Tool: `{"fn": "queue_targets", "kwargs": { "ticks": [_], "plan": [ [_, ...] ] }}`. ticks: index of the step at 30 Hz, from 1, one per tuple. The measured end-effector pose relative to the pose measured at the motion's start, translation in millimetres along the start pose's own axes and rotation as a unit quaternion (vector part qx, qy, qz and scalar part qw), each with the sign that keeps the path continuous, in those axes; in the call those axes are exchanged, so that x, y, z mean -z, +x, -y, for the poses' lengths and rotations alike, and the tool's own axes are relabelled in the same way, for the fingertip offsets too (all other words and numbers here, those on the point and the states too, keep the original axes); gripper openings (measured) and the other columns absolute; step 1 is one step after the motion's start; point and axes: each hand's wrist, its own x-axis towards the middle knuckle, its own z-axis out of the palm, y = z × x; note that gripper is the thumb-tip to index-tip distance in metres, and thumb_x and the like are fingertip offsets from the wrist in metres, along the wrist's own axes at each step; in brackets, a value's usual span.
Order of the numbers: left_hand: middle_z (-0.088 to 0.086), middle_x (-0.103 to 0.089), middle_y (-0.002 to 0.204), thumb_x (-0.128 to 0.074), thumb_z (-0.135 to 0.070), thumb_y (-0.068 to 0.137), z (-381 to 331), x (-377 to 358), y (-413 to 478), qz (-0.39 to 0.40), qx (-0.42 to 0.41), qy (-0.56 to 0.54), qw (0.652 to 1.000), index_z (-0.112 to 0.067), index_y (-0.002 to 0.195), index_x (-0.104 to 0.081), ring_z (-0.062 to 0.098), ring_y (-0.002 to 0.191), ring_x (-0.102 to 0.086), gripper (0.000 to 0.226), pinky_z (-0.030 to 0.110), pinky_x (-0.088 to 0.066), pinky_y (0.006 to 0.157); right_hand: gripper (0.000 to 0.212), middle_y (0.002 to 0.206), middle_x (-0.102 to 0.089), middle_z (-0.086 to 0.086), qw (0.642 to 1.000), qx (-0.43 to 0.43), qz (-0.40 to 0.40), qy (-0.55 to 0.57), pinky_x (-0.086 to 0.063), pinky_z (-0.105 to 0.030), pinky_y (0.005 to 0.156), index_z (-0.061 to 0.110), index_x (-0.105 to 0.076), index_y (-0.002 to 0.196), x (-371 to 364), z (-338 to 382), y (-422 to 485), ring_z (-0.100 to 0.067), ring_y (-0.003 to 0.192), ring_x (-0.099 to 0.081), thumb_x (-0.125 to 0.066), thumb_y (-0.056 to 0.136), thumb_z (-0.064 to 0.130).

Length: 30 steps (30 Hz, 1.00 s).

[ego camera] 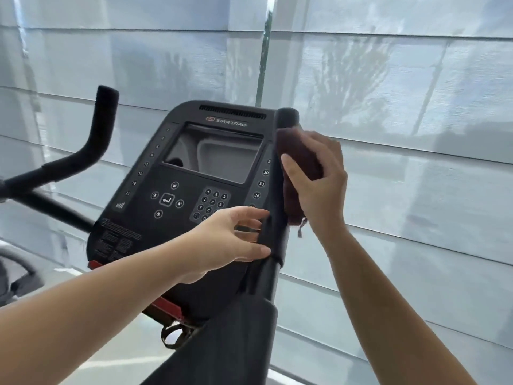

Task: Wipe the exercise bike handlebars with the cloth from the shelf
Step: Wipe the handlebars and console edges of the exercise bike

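dark maroon cloth (295,144), soft and bunched, is wrapped against the upright black foam-padded right handlebar (288,116), at about 3 o'clock from the console screen. the right hand (324,184) is clamped on it: the thumb lies across the near face of the cloth and the other fingers curl round the far side, so the cloth sits between palm and bar. the rounded top of the handlebar sticks out bare at 12 o'clock above the cloth. a short frayed tag of the cloth hangs at 6 o'clock below the hand, beside the wrist.

the left hand (222,240) reaches in from 8 o'clock with its fingers apart and nearly straight, holding nothing. its thumb tip meets the lower stretch of the same bar, at 6 o'clock below the cloth. its fingertips lie over the right edge of the console; whether they press on it i cannot tell. the two hands are near each other but not touching.

the black plastic star trac console (138,212) tilts between the bars, with a glossy grey screen (216,154) at its 12 o'clock and a round-button number keypad (212,204) below that. the curved black padded left handlebar (104,118) rises at 9 o'clock from the console, well apart from both hands. a red trim strip (169,307) runs along the console's lower edge at 6 o'clock. pale pleated window blinds (416,93) fill the background.
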Motion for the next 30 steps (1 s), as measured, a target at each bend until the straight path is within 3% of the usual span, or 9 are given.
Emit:
{"fn": "queue_targets", "kwargs": {
  "ticks": [8,12,15,18,23,26,30],
  "plan": [
    [0.001,-0.066,0.107,-0.071,0.002,0.072,-11,-10,-5,-0.038,0.007,0.059,0.997,-0.022,0.112,-0.06,0.007,0.088,-0.066,0.048,0.016,-0.053,0.068,0.036,0.11,-0.061,0.0,0.996,-0.024,0.039,0.079,-0.041,-0.013,0.091,0.018,-0.064,0.11,23,-12,-66,-0.002,0.108,-0.055,-0.07,0.075,0.015],
    [-0.006,-0.068,0.103,-0.076,-0.005,0.068,-11,-16,-6,-0.082,0.017,0.082,0.993,-0.027,0.11,-0.061,0.004,0.089,-0.065,0.05,0.016,-0.053,0.073,0.036,0.109,-0.058,-0.003,0.995,0.008,0.014,0.095,-0.041,-0.019,0.095,0.009,-0.064,0.111,20,-27,-18,-0.008,0.107,-0.054,-0.071,0.076,0.011],
    [-0.009,-0.069,0.101,-0.077,-0.007,0.068,-10,-23,-8,-0.121,0.021,0.098,0.988,-0.03,0.108,-0.062,0.0,0.09,-0.064,0.049,0.014,-0.052,0.073,0.034,0.111,-0.056,-0.01,0.992,-0.016,-0.015,0.121,-0.042,-0.025,0.098,0.004,-0.063,0.112,6,-35,24,-0.016,0.109,-0.053,-0.069,0.079,0.007],
    [-0.007,-0.067,0.106,-0.076,-0.005,0.068,-11,-27,-8,-0.156,0.037,0.108,0.981,-0.033,0.106,-0.063,0.004,0.097,-0.062,0.05,0.022,-0.05,0.084,0.034,0.11,-0.057,-0.007,0.985,-0.057,-0.008,0.161,-0.041,-0.015,0.094,0.007,-0.063,0.113,5,-38,11,-0.01,0.106,-0.054,-0.068,0.079,0.008],
    [-0.009,-0.067,0.107,-0.072,0.0,0.073,-16,-33,-10,-0.161,0.05,0.108,0.98,-0.031,0.109,-0.062,-0.001,0.092,-0.064,0.049,0.012,-0.05,0.067,0.036,0.113,-0.058,-0.003,0.978,-0.091,-0.002,0.186,-0.043,-0.025,0.098,0.016,-0.065,0.111,18,-32,-81,-0.014,0.112,-0.054,-0.07,0.076,0.017],
    [-0.006,-0.067,0.111,-0.068,0.002,0.076,-18,-40,-15,-0.164,0.056,0.112,0.979,-0.023,0.118,-0.06,0.003,0.096,-0.064,0.049,0.014,-0.051,0.073,0.035,0.111,-0.06,0.002,0.963,-0.148,-0.043,0.222,-0.043,-0.018,0.093,0.022,-0.066,0.108,19,-15,-113,-0.013,0.11,-0.056,-0.068,0.074,0.026],
    [-0.004,-0.067,0.11,-0.065,0.002,0.079,-21,-50,-20,-0.197,0.055,0.129,0.97,-0.022,0.117,-0.06,0.003,0.094,-0.065,0.045,0.014,-0.052,0.074,0.033,0.11,-0.06,-0.002,0.962,-0.148,-0.019,0.231,-0.043,-0.017,0.094,0.017,-0.067,0.108,28,-15,-88,-0.01,0.108,-0.056,-0.071,0.074,0.017]
  ]
}}
